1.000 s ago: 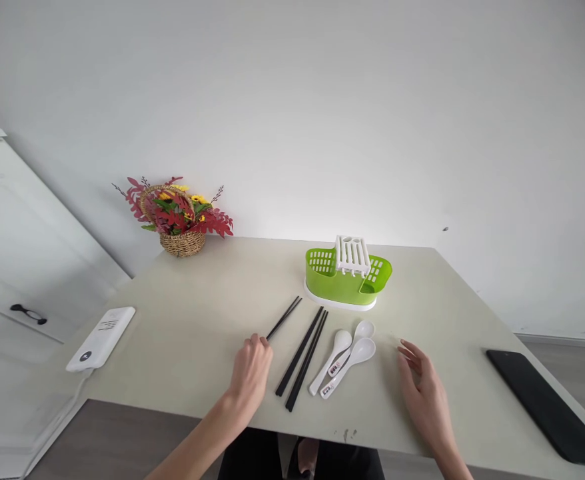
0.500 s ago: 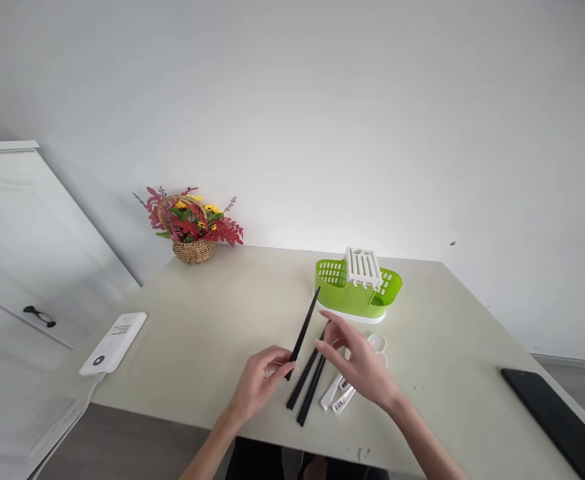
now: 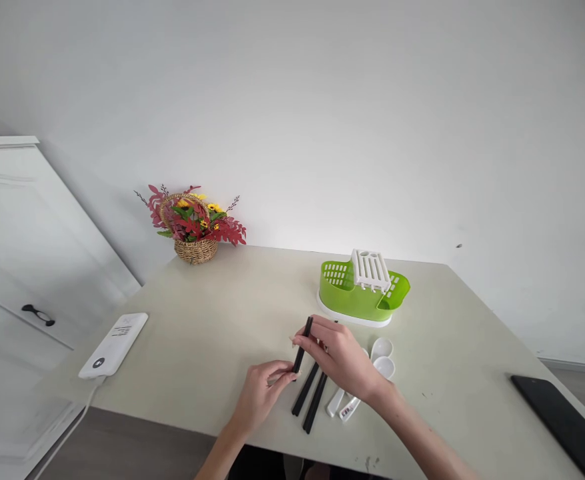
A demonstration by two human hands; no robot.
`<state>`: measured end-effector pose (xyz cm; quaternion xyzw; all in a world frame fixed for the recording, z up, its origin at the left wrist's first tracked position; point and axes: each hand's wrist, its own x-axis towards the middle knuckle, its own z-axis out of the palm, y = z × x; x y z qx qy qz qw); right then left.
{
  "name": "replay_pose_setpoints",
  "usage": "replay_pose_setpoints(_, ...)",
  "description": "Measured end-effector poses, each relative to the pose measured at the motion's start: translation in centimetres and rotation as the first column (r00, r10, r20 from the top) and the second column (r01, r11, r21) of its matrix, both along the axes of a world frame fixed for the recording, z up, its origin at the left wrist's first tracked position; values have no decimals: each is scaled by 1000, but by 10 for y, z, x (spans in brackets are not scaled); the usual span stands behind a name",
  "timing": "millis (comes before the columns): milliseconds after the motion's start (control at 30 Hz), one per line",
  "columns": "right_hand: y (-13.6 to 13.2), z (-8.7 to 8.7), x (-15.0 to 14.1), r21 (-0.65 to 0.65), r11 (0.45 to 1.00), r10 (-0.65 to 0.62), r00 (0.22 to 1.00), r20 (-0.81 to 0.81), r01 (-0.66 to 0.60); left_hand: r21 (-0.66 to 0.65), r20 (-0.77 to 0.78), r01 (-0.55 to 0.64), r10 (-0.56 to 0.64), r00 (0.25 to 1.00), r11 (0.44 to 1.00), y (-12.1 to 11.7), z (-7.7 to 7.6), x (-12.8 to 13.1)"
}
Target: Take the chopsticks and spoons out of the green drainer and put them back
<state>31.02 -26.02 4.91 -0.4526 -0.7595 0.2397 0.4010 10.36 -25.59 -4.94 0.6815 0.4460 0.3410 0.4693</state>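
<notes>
My left hand point(image 3: 267, 395) pinches the lower end of a pair of black chopsticks point(image 3: 300, 357) just above the table. Around their upper part close the fingers of my right hand point(image 3: 340, 353). More black chopsticks point(image 3: 315, 401) lie in pairs on the table beneath my right hand, which covers their far parts. White spoons point(image 3: 383, 367) rest to the right of these, partly hidden by my right hand and wrist. Behind the hands stands a green cutlery holder point(image 3: 345, 300) with a white slotted rack point(image 3: 371, 269) across its top.
A wicker basket point(image 3: 196, 251) of artificial flowers stands at the back left. On the left edge lies a white power bank point(image 3: 114, 345) with a cable. A black phone point(image 3: 557, 417) lies at the right. The wall rises behind the table.
My right hand has moved left and closed on the chopsticks that my left hand holds. Those chopsticks now stand more upright in view. The view has shifted slightly.
</notes>
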Motion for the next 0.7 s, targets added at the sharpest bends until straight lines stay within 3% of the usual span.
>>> replay_pose_setpoints(133,-3,14,1,36,996,-78,997,1,78,1,-2,0,0,1000,1000,0,-3,-1)
replay_pose_setpoints(233,-2,26,4,77,995,-74,995,66,68,26,-37,8,-7,999,1000,1,-6,-1)
replay_pose_setpoints(367,10,63,30,163,973,-174,983,60,163,51,-41,-40,42,998,998,2,-10,-3)
replay_pose_setpoints(500,40,115,76,249,845,-469,880,-80,473,5,32,-95,94,995,996,4,-17,-5)
replay_pose_setpoints(567,62,131,95,313,783,-542,836,-84,538,3,15,-89,89,996,996,5,-21,-6)
replay_pose_setpoints(633,87,132,107,318,772,-567,823,-49,551,20,-17,-75,75,997,997,6,-24,-7)
replay_pose_setpoints(700,112,121,113,249,796,-582,810,69,551,41,-36,-68,69,997,997,6,-26,-7)
